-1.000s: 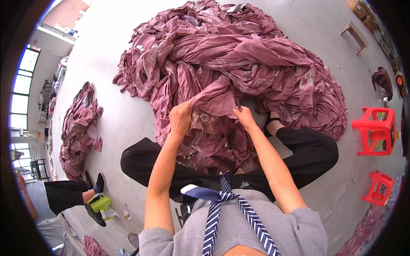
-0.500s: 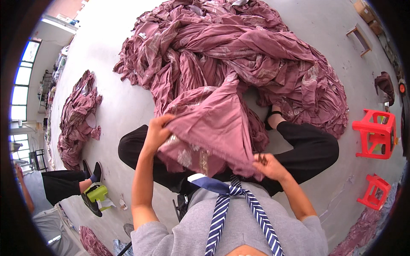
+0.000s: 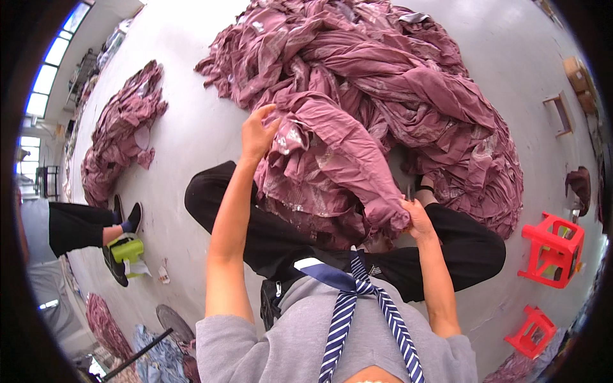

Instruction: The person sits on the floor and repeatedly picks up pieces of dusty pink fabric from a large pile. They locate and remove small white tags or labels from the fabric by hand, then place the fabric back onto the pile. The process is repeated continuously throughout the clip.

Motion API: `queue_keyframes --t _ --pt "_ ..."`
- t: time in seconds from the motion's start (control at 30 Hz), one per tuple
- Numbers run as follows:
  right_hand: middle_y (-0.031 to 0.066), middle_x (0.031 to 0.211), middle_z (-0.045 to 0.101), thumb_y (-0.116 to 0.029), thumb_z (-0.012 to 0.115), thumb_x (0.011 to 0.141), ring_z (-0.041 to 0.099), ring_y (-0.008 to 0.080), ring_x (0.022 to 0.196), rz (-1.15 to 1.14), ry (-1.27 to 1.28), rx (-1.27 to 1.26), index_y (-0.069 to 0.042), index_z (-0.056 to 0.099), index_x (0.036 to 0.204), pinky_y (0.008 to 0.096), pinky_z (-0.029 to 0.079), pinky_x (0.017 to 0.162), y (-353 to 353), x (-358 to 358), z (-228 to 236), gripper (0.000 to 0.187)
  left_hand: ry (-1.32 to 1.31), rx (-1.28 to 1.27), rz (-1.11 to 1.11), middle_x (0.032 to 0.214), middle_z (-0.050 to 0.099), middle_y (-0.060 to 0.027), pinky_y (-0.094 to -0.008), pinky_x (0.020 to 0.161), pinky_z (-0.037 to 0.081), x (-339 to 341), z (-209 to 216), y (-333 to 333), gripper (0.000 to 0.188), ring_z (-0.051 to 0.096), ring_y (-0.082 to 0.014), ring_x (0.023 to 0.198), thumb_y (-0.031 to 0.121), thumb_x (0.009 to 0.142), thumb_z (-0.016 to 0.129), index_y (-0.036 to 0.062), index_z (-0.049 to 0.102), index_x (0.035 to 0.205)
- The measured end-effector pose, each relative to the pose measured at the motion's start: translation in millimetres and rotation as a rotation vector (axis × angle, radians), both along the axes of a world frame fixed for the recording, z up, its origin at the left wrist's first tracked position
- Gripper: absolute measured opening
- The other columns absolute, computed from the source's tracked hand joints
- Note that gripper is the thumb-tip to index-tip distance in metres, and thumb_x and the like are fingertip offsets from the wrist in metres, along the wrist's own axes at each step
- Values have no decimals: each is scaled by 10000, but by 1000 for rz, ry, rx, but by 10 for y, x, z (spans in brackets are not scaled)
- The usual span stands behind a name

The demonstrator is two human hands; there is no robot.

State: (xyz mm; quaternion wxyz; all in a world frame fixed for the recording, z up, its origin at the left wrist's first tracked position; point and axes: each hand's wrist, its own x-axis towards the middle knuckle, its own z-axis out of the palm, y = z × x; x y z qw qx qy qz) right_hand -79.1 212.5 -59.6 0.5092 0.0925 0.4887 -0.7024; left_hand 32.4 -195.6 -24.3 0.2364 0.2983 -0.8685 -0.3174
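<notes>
A dusty-pink cloth [image 3: 348,150] with pale silvery patterning lies bunched over my lap, running up into the large heap in front of me. My left hand [image 3: 258,135] is at the cloth's upper left edge, thumb and forefinger apart beside the fabric. Lower right, my right hand [image 3: 418,219] is closed on a gathered end of the cloth. A small, thin metal tool [image 3: 408,189] sticks up from that hand; its kind is too small to make out.
The big pink cloth heap [image 3: 421,96] spreads ahead and to the right, around my foot. A smaller pile [image 3: 124,127] lies left. Red plastic stools [image 3: 553,249] stand right. At left, a person's legs [image 3: 80,223] show beside a lime-green object [image 3: 127,250].
The cloth, earlier stretched as a flat triangle between my hands, is now folded and bunched. My left hand has moved up and forward with its fingers parted; the right has moved slightly up.
</notes>
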Motion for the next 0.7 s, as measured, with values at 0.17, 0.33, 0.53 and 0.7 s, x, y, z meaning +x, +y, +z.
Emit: queue_keyframes --t 0.17,0.33,0.53,0.7 --pt "50 897 621 -172 590 845 616 122 731 -26 -5 84 -23 539 1017 258 512 657 80 -48 -46 233 22 346 272 865 669 -82 -261 718 494 382 -380 130 295 620 -120 770 142 789 639 42 629 1067" --pt "50 802 591 -192 587 845 584 137 666 145 99 216 17 419 1127 269 476 542 61 14 -143 389 36 316 439 865 663 -98 -297 735 493 360 -545 188 342 632 -179 777 140 734 650 48 619 1062" --pt "10 656 545 -142 601 854 497 53 606 353 989 417 17 578 879 218 401 550 -555 32 20 163 -87 275 432 990 640 -144 -366 814 467 189 -778 173 369 614 -279 919 237 740 660 70 620 1066" --pt "25 626 534 -205 471 946 509 85 598 426 1169 318 -10 595 963 234 407 565 -1077 167 553 232 -94 84 507 974 642 -148 -399 801 465 -86 -937 -237 303 604 -306 911 294 795 618 85 649 1012"
